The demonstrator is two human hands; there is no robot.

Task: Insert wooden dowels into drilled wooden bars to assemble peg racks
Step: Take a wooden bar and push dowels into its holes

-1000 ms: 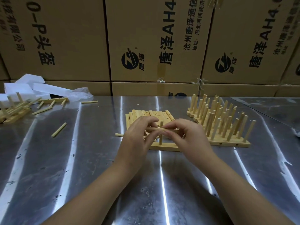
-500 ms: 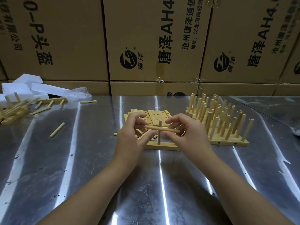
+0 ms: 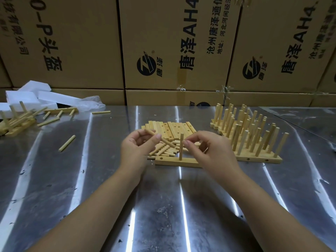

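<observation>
Fingers (image 3: 157,137) and thumb of my left hand (image 3: 135,151) pinch 1 loose peg (image 3: 168,143), held tilted above the pile of pegs (image 3: 163,152). My right hand (image 3: 211,151) has its fingertips (image 3: 187,142) pressed together right beside the standing peg (image 3: 181,148); I cannot tell if they touch it. That peg stands straight up in the bar (image 3: 174,161), which lies flat on the table (image 3: 163,206). I think I am partway through filling this bar: 1 peg is in, and a hole (image 3: 161,158) with no peg shows near its left end. Next I should turn my loose peg upright, line it up over a free hole and push straight down.
</observation>
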